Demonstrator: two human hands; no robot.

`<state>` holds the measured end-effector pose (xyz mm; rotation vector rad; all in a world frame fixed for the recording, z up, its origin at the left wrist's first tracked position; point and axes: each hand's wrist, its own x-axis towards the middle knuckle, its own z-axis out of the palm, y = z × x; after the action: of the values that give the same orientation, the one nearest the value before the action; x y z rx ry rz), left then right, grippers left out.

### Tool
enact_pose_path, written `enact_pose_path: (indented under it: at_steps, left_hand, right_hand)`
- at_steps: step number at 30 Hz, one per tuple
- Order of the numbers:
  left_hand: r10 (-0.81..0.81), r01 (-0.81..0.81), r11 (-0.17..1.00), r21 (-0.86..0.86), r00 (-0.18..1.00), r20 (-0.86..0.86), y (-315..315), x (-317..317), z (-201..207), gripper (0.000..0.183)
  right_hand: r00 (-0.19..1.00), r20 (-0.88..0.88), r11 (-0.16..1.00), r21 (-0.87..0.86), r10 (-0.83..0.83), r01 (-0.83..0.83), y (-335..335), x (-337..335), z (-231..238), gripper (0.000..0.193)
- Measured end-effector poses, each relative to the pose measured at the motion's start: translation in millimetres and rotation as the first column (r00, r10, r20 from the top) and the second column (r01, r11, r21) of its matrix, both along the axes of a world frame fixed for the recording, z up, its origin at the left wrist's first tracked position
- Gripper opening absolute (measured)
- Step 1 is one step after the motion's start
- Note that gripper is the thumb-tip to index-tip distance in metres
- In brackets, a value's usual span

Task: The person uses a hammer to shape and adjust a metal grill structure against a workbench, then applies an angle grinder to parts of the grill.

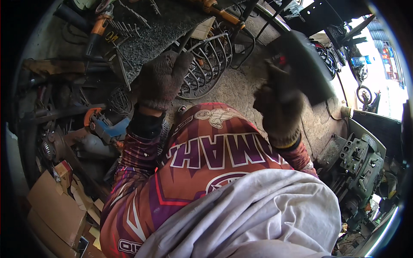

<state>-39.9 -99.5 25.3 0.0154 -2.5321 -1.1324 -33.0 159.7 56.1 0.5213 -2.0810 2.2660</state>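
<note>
My left hand, in a dark knitted work glove, is raised beside the corner of a gritty metal workbench. Its fingers look curled, and what they hold, if anything, is hidden. Just beyond it lies a round rack of curved metal bars. On the right, my gloved right hand grips a dark welding shield, held up and tilted. Motion blurs both the shield and that hand, so the grip itself shows poorly.
An orange angle grinder and metal rods lie at the bench's far left. Scrap metal and a blue tool crowd the left, above cardboard. A greasy engine-like machine stands at right. Cables cross the concrete floor.
</note>
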Motion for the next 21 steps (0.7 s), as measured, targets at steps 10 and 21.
enact_pose_path:
  at_steps: [10, 21]
  left_hand:
    - [-0.025, 0.025, 0.997, 0.079, 1.0, -0.003, -5.2, 11.4, -0.9, 0.035]
    - [-0.02, -0.019, 0.867, 0.497, 0.997, 0.073, -7.8, 14.3, -6.4, 0.029]
  right_hand:
    - [0.969, -0.247, 0.806, 0.57, -0.02, 0.162, 3.3, -28.9, -39.6, 0.032]
    - [0.964, 0.179, 0.979, 0.089, -0.196, 0.182, 14.3, -21.6, -61.9, 0.031]
